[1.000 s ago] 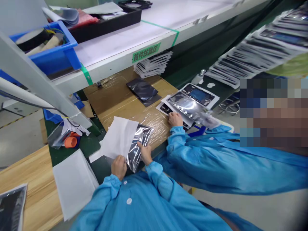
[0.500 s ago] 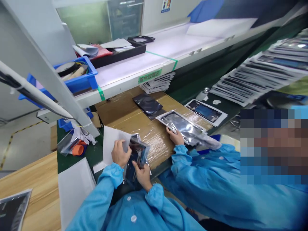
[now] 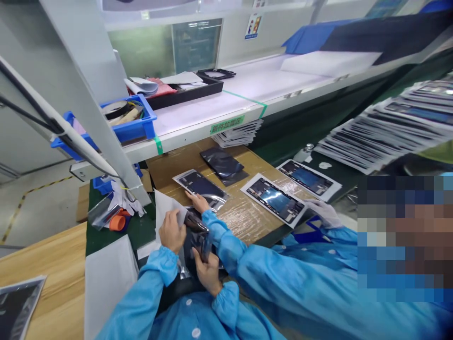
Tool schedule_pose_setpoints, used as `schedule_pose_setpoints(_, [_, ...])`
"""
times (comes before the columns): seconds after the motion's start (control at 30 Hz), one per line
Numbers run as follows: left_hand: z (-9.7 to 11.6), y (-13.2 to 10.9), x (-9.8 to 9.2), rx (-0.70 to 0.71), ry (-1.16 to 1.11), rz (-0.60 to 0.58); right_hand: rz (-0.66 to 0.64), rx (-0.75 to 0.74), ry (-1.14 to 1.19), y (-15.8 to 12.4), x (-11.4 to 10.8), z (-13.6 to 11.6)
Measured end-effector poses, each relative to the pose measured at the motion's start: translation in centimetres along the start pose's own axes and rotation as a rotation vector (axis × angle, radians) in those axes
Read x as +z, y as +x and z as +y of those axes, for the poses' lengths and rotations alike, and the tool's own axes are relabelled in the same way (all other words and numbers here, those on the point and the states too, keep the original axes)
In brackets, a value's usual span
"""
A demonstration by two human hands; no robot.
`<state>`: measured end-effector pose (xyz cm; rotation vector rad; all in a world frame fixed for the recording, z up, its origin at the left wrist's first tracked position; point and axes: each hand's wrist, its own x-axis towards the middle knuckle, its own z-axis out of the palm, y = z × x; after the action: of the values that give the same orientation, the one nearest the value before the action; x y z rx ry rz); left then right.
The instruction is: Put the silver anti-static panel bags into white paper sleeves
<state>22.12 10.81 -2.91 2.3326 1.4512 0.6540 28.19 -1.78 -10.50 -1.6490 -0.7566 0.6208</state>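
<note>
My left hand (image 3: 172, 232) is closed at the upper edge of a dark glossy sheet (image 3: 198, 236) in clear plastic, beside an upright white sheet (image 3: 166, 208). My right hand (image 3: 208, 269) grips the lower right side of the same dark sheet, thumb on top. The sheet bends and reflects light between my hands. Just beyond, a co-worker's bare hand (image 3: 198, 203) touches a bagged dark panel (image 3: 201, 186) on the cardboard. The co-worker's gloved hand (image 3: 323, 212) is at the corner of a white-bordered panel (image 3: 272, 198).
A stack of white sheets (image 3: 109, 278) lies left of me. An orange ring (image 3: 117, 223) sits near the shelf post (image 3: 92, 108). Dark films (image 3: 222, 163) rest on the cardboard (image 3: 244, 222). A long row of panels (image 3: 375, 127) leans at the right.
The co-worker's bare hand has moved left, near my hands, where a bagged panel now lies. The panel at the right is now uncovered. The dark sheet in my hands has bent more.
</note>
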Motion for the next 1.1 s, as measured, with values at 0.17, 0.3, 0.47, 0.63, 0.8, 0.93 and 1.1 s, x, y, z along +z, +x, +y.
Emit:
schedule_pose_setpoints(0.17, [-0.1,1.0,-1.3,0.121,-0.036,0.22,-0.01,-0.053,0.053,-0.5,0.2,0.2])
schedule_pose_setpoints(0.3, [0.9,0.9,-2.0,0.266,-0.061,0.276,-0.07,-0.063,0.055,-0.4,0.2,0.2])
schedule_pose_setpoints(0.47, [2.6,-0.8,-1.7,0.483,-0.165,0.22,-0.042,-0.028,0.02,0.2,0.1,-0.1])
schedule_pose_setpoints(0.63, [3.0,-2.8,-0.9,0.543,-0.278,0.214,0.096,0.089,0.053,1.0,-0.6,-1.0])
schedule_pose_setpoints(0.8, [-1.3,-5.3,0.3,0.062,-0.298,0.145,0.38,0.167,0.165,2.9,-2.5,-2.6])
schedule_pose_setpoints(0.93, [-4.7,-6.2,0.7,-0.516,-0.623,-0.025,0.524,0.159,0.334,4.4,-3.7,-3.2])
schedule_pose_setpoints(1.1, [-4.1,-5.9,0.1,-0.674,-1.119,-0.23,0.521,0.252,0.524,4.9,-3.8,-4.0])
